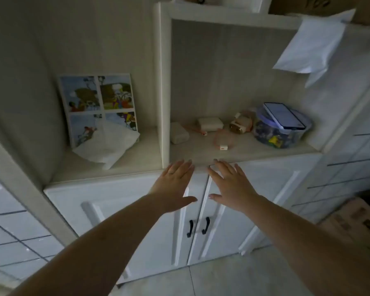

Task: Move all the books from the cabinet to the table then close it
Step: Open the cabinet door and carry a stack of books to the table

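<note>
Hands: left hand (175,184) and right hand (231,186), both spread flat with fingers straight, holding nothing. Each palm lies against the top of a door, fingertips reaching the front edge of the shelf (233,153) above. Thumbs point toward each other across the seam. A ring sits on one left finger.

Cabinet (120,195): white, low, filling the middle of the scene. Left door (143,227) and right door (239,223) both closed, meeting at the centre.

Open shelving above the doors, in two bays split by an upright panel.

Picture book (98,103): left bay, far, propped upright against the back wall, cover showing four cartoon panels.

White cloth (109,146): left bay, crumpled, lying against the book's lower right corner.

White bag (310,45): upper right, hanging over the shelf frame.

Tub (280,133): clear plastic, right bay, far right, holding small coloured pieces.

Phone (283,116): tilted on the tub's lid.

Handles (198,226): two, black, just beside each other at the seam, below the hands.

Small cream items and a pink cord lie mid-shelf; too blurred to identify.
</note>
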Demonstrator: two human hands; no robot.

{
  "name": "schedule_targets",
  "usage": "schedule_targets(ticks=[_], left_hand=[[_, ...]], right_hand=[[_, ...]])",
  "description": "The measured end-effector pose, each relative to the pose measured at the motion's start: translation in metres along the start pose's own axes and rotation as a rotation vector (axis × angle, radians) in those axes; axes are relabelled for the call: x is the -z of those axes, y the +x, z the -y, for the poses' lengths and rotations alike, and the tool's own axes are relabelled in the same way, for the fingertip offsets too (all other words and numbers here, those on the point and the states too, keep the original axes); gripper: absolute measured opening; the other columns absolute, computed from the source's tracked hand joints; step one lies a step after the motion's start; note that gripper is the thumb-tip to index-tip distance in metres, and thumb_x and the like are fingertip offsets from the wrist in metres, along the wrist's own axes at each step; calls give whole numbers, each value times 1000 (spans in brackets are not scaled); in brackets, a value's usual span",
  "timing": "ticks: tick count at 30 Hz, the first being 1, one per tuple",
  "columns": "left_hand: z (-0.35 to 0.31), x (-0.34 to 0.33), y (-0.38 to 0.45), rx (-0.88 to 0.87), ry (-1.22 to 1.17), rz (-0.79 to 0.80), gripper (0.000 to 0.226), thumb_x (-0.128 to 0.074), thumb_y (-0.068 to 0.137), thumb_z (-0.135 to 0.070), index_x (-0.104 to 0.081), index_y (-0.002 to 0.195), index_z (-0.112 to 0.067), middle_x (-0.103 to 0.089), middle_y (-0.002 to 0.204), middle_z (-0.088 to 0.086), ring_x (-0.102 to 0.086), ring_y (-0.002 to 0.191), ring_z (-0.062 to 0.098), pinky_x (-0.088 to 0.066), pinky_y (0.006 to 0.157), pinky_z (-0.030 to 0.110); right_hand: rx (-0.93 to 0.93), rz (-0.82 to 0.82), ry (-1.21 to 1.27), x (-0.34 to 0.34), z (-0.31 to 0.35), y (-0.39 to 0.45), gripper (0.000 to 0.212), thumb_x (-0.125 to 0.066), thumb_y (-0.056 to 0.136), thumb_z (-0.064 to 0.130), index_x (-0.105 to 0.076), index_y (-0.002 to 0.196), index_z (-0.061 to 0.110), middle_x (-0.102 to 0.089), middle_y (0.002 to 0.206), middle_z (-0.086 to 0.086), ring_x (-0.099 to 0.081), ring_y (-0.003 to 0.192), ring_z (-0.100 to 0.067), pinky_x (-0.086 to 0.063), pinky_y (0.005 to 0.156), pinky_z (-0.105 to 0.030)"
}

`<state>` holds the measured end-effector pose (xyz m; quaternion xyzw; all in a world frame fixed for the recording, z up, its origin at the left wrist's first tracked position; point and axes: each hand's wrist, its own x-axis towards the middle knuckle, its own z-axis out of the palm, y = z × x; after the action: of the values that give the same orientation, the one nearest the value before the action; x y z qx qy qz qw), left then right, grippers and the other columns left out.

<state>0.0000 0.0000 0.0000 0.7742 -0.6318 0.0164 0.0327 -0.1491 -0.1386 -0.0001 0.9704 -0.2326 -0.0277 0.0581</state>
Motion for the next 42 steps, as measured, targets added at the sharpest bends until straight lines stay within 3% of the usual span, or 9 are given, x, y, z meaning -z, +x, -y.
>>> schedule_targets(ticks=[5,10,21,26,29,31,33,36,42], left_hand=[[-2,-12,31,50,17,-15,88,-42,90,-60,2,152,-16,6,162,1,8,148,19,11,113,31],[-3,-28,34,98,53,-44,86,-37,91,-61,6,151,-19,7,161,-1,10,148,15,14,112,30],[-13,-29,25,122,12,-132,84,-20,83,-67,-8,151,-21,-9,161,-4,-3,148,12,13,111,27],[-28,-29,0,99,-68,-179,78,-22,84,-66,-28,148,-22,-28,156,-6,-22,145,12,-7,114,26],[-39,-29,-22,81,-125,-209,75,-20,84,-66,-40,143,-23,-42,149,-8,-38,137,12,-23,111,29],[-49,-27,-41,84,-157,-228,73,-21,84,-66,-46,139,-25,-47,144,-10,-45,132,12,-26,110,29],[-57,-26,-51,104,-215,-255,65,-28,88,-63,-52,135,-25,-54,139,-11,-49,127,11,-26,108,27],[-70,-24,-84,101,-288,-294,49,-43,90,-53,-60,126,-24,-63,127,-8,-54,121,12,-22,106,23],[-95,-23,-165,148,-344,-369,39,-46,89,-47,-69,110,-23,-68,118,-6,-52,125,12,-16,114,30]], right_hand=[[58,-69,-19,-16,-24,29,84,-53,85,54,-6,150,28,-8,159,-12,-6,147,-28,-11,116,-52],[83,-240,-54,-39,-33,37,94,-73,65,55,-30,142,26,-47,142,-18,-48,129,-34,-39,100,-56],[124,-327,6,-37,-31,26,77,-75,70,45,-44,136,25,-47,141,-19,-47,130,-35,-40,100,-59],[141,-361,189,-33,-17,-6,50,-55,85,44,-55,128,19,-57,132,-12,-52,124,-30,-44,101,-51],[-3,-258,692,-22,3,-30,28,-53,93,29,-64,115,15,-67,100,2,-63,92,-14,-48,80,-17],[-132,-163,930,-18,15,-45,14,-53,94,27,-65,95,19,-61,79,11,-56,74,-7,-40,64,-9],[-213,-77,1116,-17,21,-57,17,-52,94,28,-59,79,24,-56,72,6,-55,72,-12,-44,65,-18],[-287,28,1308,-16,40,-89,16,-55,93,27,-59,78,24,-60,83,-4,-62,88,-24,-54,85,-38],[-245,286,1428,-5,86,-150,8,-66,85,25,-60,85,18,-62,102,-11,-62,98,-24,-56,88,-42]])
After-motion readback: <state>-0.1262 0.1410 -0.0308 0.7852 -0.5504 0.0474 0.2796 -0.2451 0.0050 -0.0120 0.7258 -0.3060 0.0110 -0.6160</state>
